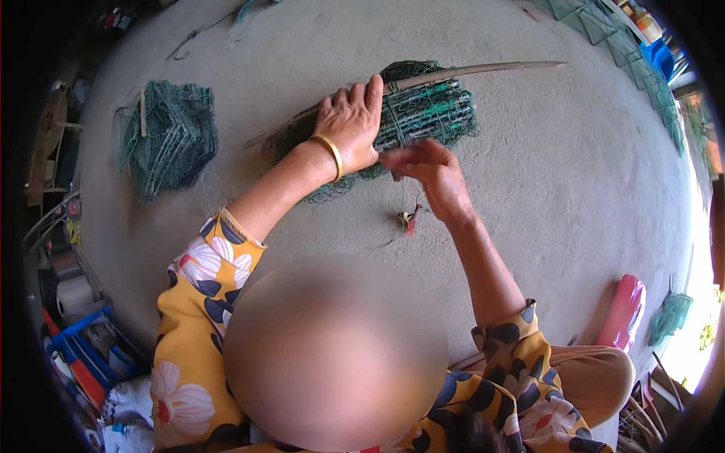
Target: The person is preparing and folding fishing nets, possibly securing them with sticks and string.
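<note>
A folded green net trap (427,110) with stacked frame rods lies on the concrete floor before me. Across its far side runs a long, slightly curved wooden stick (481,69). My left hand (354,124), with a gold-coloured bangle at the wrist, spans the bundle and presses down on net and stick. Its thumb is at the near edge. Beside that thumb, at the bundle's near edge, is my right hand (427,167), its bent fingertips blurred. A thin green cord (402,198) hangs from beneath these fingers towards a small reddish tangle (409,221); whether they pinch it is unclear.
Another folded green net (170,139) lies to the left, with a short wooden strip (143,113) on it. Green netting (634,68) stretches along the far right. A pink plastic-wrapped roll (623,311) and a blue crate (85,345) stand nearer me.
</note>
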The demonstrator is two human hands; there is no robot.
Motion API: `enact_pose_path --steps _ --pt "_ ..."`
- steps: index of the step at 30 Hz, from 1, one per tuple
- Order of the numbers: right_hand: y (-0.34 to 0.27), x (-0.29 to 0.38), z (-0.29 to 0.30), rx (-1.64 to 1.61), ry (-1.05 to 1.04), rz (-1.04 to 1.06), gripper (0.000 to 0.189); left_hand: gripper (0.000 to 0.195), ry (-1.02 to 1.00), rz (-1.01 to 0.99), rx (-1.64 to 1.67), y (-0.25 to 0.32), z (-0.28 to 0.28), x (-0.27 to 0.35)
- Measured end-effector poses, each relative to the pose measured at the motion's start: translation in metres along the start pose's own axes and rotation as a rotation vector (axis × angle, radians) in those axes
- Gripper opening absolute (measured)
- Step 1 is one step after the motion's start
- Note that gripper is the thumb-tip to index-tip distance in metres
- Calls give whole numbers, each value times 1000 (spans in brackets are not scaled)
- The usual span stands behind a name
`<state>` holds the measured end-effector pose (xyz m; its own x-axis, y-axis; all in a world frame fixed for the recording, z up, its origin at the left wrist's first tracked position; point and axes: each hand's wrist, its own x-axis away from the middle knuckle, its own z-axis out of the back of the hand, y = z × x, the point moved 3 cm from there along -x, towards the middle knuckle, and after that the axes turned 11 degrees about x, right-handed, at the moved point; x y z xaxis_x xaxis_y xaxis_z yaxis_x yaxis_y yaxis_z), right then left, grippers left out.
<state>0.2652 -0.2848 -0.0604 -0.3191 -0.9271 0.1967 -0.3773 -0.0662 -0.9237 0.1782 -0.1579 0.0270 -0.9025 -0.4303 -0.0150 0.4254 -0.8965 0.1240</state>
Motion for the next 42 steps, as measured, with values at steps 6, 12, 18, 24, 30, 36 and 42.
enact_pose_path --steps 6,12,18,24,30,36,42 --pt "67 15 33 351 360 -316 42 85 17 54 35 -12 4 -6" --pt "99 6 2 377 479 -350 40 73 -14 64 72 -8 1 -18" --pt "89 38 -30 -250 209 -446 13 68 26 109 77 -21 2 -28" --pt "-27 70 -81 1044 309 419 9 66 68 92 59 -19 2 -22" --pt "-41 44 -61 -94 48 178 31 66 178 19 73 -9 -2 -10" --pt "-52 52 -73 -239 312 42 30 87 189 7 41 23 -10 14" --pt "-61 61 -74 -185 340 16 31 66 211 -29 -124 46 -41 33"
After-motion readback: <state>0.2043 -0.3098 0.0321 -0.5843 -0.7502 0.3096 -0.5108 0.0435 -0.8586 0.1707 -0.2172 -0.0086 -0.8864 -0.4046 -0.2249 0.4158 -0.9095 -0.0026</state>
